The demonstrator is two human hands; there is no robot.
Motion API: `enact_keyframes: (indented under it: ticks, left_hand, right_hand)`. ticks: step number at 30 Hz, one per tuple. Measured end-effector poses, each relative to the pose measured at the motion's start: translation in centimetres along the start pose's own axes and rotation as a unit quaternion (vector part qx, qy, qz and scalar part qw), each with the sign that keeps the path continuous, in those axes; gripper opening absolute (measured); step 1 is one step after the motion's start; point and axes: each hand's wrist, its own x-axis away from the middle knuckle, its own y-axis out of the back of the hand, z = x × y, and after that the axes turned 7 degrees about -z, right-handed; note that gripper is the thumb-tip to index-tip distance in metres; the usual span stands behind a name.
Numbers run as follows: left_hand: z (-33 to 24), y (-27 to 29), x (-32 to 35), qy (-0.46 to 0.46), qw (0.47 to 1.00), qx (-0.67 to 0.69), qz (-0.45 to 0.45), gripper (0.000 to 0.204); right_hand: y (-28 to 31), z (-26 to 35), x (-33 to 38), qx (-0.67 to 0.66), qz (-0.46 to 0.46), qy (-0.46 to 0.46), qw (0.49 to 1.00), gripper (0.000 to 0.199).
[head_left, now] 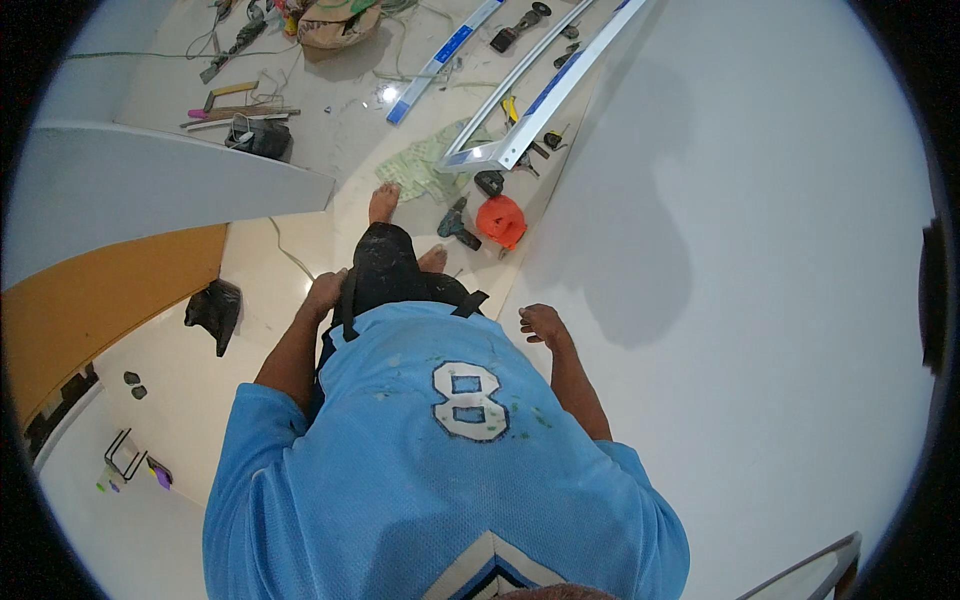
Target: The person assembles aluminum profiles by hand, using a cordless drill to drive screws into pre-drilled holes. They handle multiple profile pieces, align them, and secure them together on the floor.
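My left hand [327, 290] hangs beside my left hip, against the black trousers [385, 260]; its fingers are mostly turned out of sight. To the other side, my right hand [542, 324] is held in front of the white wall, fingers loosely bent and a little apart, with nothing visible in it. On the floor ahead of my feet lie a dark teal cordless drill [458, 225] and a bright orange rounded object [501, 222]. Neither hand touches them. Past these, a silver metal frame [495, 155] with blue strips stands over a pale green cloth [425, 165].
The white wall [760, 250] runs along my right. A low white partition [180, 180] juts in from the left. Farther off lie a long blue-and-silver bar [440, 65], a power tool [520, 27], a hacksaw [232, 93] and a sack [338, 28]. A black bag [215, 312] is at left.
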Motion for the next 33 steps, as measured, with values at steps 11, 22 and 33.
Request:
enact_keyframes:
  ticks: [11, 22, 33]
  left_hand:
    - [-3.3, 0.1, -0.3, 0.037, 0.996, 0.081, 0.028, 0.057]
    - [-0.8, 0.7, -0.9, 0.067, 0.992, 0.107, 0.017, 0.040]
    - [-4.9, 3.0, -0.1, -0.056, 0.983, 0.167, -0.053, 0.025]
  right_hand:
    - [0.5, 1.7, -0.8, -0.028, -0.021, 0.004, 0.999, 0.044]
    - [0.2, 3.9, -1.1, -0.033, -0.026, 0.017, 0.999, 0.044]
    - [-1.5, 2.3, -2.2, -0.055, -0.009, 0.003, 0.998, 0.043]
